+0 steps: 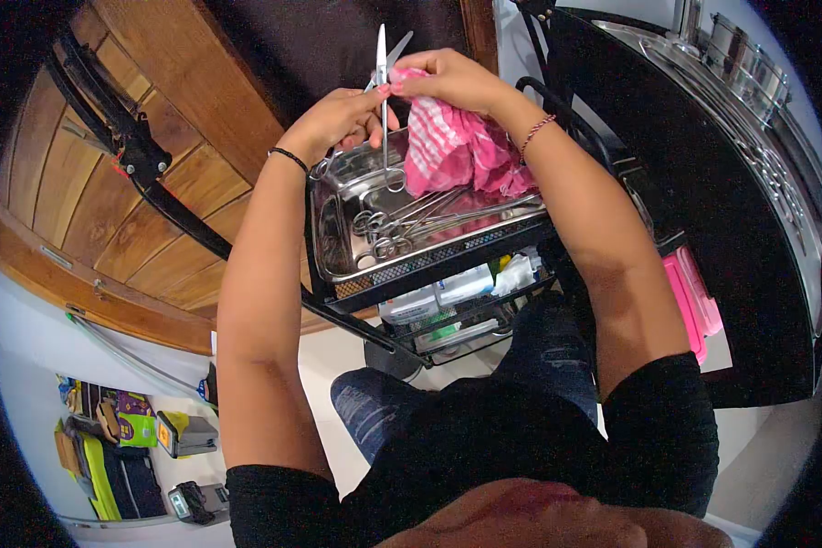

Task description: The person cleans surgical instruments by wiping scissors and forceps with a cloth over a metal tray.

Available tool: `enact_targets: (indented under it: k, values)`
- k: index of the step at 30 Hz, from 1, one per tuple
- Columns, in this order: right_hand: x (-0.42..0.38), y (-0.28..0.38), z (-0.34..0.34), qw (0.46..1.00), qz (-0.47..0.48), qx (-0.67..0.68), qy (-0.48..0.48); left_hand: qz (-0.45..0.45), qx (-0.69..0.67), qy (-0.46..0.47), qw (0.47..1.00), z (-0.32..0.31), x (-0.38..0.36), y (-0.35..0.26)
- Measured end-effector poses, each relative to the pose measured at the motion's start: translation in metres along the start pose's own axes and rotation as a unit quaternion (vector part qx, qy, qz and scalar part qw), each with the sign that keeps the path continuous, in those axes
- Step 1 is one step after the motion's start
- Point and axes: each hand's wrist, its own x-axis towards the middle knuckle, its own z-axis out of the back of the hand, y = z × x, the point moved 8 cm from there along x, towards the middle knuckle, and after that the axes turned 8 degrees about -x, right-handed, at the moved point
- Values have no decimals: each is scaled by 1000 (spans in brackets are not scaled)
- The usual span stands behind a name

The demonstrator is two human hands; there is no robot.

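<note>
A pair of metal surgical scissors [382, 57] is held above the tray, blades up and parted, one ring handle hanging down. My left hand [345, 119] is closed around the scissors near their pivot. With its fingers pinched, my right hand [449, 80] holds a pink-and-white checked cloth [452, 151] against the scissors beside the blades. The cloth hangs down over the metal tray [338, 260]. Inside that tray lie several ring-handled steel instruments [393, 239], partly hidden beneath the cloth.
A black trolley [347, 300] carries the tray, with packages [466, 285] on its lower shelf. To the right, a black table [731, 265] holds a long metal tray with more instruments [776, 183] and a round steel container [749, 64]. A wooden door [110, 183] stands left.
</note>
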Motion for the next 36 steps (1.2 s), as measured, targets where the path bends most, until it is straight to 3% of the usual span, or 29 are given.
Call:
enact_targets:
  k: [2, 7, 11, 12, 16, 17, 21, 26, 32, 36]
  values:
    - [0, 1, -1, 1000, 2, -5, 4, 0, -1, -3, 1000, 0, 0, 0]
    - [0, 7, 19, 989, 12, 91, -113, -1, 5, -8, 1000, 2, -1, 1]
    - [-4, 10, -10, 993, -29, -91, 72, -5, 1, -2, 1000, 1, 1, 2]
    - [-3, 8, -10, 993, -29, -91, 72, -5, 2, -2, 1000, 1, 1, 2]
    - [3, 4, 20, 994, 12, 51, -101, -25, -14, -18, 999, 1, -1, -5]
    - [2, 6, 20, 994, 11, 51, -100, -25, -14, -19, 999, 2, 0, -4]
    - [-1, 12, 27, 979, -33, -152, -129, -64, -9, -173, 983, 30, 2, -4]
    - [-8, 37, 20, 977, 87, -55, -186, -105, 113, -251, 956, 38, -1, -12]
    - [-13, 38, 17, 955, 103, -104, -259, -144, 216, -274, 926, 17, -2, -22]
    - [-15, 34, 17, 945, 21, -177, -275, -172, 335, -323, 868, 11, 6, -14]
